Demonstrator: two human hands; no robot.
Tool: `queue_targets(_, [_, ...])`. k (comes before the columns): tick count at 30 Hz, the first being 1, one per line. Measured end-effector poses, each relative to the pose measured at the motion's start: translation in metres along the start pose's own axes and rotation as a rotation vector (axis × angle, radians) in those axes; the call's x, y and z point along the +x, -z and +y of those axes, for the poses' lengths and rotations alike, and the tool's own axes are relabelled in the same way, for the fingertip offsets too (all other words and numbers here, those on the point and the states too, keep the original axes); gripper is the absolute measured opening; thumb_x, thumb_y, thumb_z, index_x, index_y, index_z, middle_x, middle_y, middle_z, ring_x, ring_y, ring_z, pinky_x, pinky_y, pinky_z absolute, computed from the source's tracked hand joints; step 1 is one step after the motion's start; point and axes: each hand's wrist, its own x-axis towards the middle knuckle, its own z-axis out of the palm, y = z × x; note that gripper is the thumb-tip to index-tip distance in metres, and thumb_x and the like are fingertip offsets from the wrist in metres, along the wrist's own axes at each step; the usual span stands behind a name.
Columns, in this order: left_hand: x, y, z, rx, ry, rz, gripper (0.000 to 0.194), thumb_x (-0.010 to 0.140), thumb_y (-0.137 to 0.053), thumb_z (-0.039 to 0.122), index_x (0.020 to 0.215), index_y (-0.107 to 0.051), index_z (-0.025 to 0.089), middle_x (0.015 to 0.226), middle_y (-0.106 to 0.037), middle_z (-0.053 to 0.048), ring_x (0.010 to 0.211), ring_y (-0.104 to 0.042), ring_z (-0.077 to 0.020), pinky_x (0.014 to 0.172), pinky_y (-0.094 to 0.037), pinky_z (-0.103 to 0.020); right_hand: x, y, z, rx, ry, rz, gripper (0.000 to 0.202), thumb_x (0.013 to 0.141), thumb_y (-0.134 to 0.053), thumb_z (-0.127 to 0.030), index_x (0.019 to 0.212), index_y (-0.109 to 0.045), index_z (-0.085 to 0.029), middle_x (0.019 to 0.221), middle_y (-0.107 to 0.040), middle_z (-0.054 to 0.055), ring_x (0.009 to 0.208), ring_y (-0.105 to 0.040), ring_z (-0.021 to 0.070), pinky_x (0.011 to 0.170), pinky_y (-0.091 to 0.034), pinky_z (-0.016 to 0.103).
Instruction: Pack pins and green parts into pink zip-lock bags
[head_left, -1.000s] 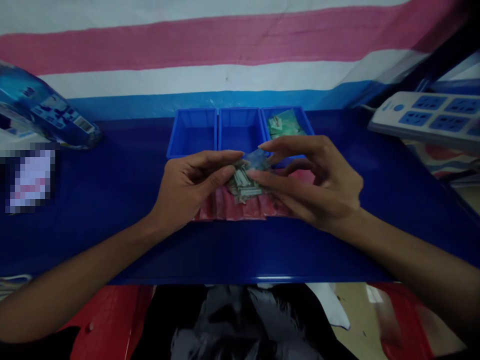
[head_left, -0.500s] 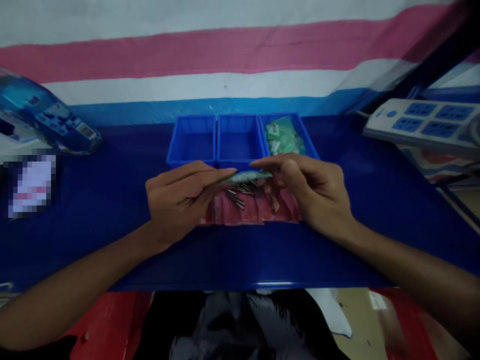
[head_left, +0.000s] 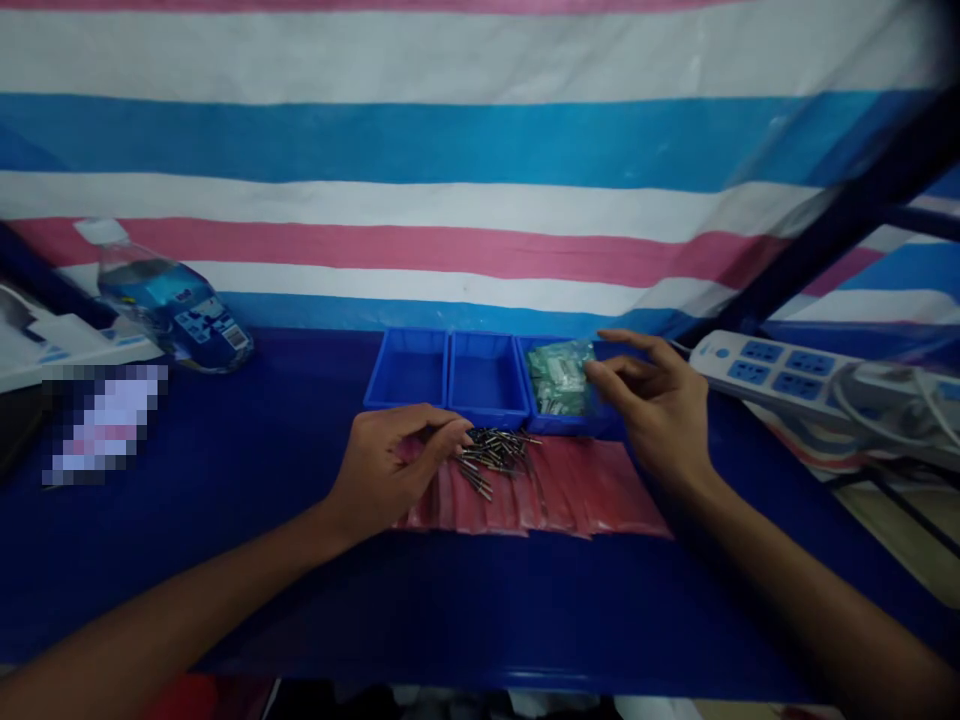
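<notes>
My left hand (head_left: 405, 470) is closed, thumb and fingertips together at the left side of a pile of thin metal pins (head_left: 499, 450). Whether a pin is between those fingertips I cannot make out. Beneath the pins lies a row of overlapping pink plastic bags (head_left: 592, 490). My right hand (head_left: 664, 415) is at the right-hand blue bin (head_left: 570, 424), its thumb and a finger at the edge of a small green-tinted plastic bag (head_left: 574, 365), with the index finger raised. That bag lies over other green bags in the bin.
Two more blue bins, a left one (head_left: 409, 375) and a middle one (head_left: 487, 375), stand beside it. A power strip (head_left: 795, 370) with cables is at the right. At the left lie a tilted blue-labelled bottle (head_left: 187, 310) and a pixelated item (head_left: 109, 425). A striped sheet (head_left: 450, 230) hangs behind.
My right hand has moved away from my left, bringing the green bag to the right-hand bin. My left hand has let go of that bag and lowered to the pins. The view has tilted up.
</notes>
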Motion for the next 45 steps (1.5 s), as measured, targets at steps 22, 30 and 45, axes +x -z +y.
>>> queue_targets(22, [0.014, 0.014, -0.058, 0.551, -0.413, -0.274, 0.032, 0.098, -0.052, 0.016, 0.130, -0.056, 0.017, 0.140, -0.056, -0.012, 0.137, -0.047, -0.0234, 0.111, -0.049, -0.047, 0.000, 0.006, 0.024, -0.922, 0.447, -0.468, 0.045, 0.101, -0.041, -0.042, 0.133, -0.058, -0.015, 0.142, -0.056, 0.015, 0.146, -0.031, 0.0354, 0.115, -0.015, 0.071])
queue_targets(30, [0.016, 0.010, -0.066, 0.509, -0.469, -0.229, 0.027, 0.096, -0.055, 0.014, 0.122, -0.062, 0.017, 0.131, -0.063, -0.011, 0.130, -0.055, -0.0227, 0.105, -0.054, -0.045, -0.020, -0.007, -0.015, -0.597, 0.675, -0.765, 0.027, 0.097, -0.055, -0.033, 0.116, -0.069, -0.020, 0.098, -0.071, 0.008, 0.089, -0.067, 0.0209, 0.080, -0.055, 0.038])
queue_targets(45, [0.010, 0.009, -0.049, 0.617, -0.428, -0.167, 0.022, 0.096, -0.055, 0.021, 0.116, -0.065, 0.018, 0.123, -0.068, -0.009, 0.118, -0.063, -0.0216, 0.101, -0.055, -0.041, -0.021, -0.004, -0.020, -0.285, 0.388, -0.511, 0.018, 0.091, -0.063, -0.024, 0.105, -0.075, -0.023, 0.092, -0.077, 0.005, 0.082, -0.071, 0.0193, 0.075, -0.059, 0.035])
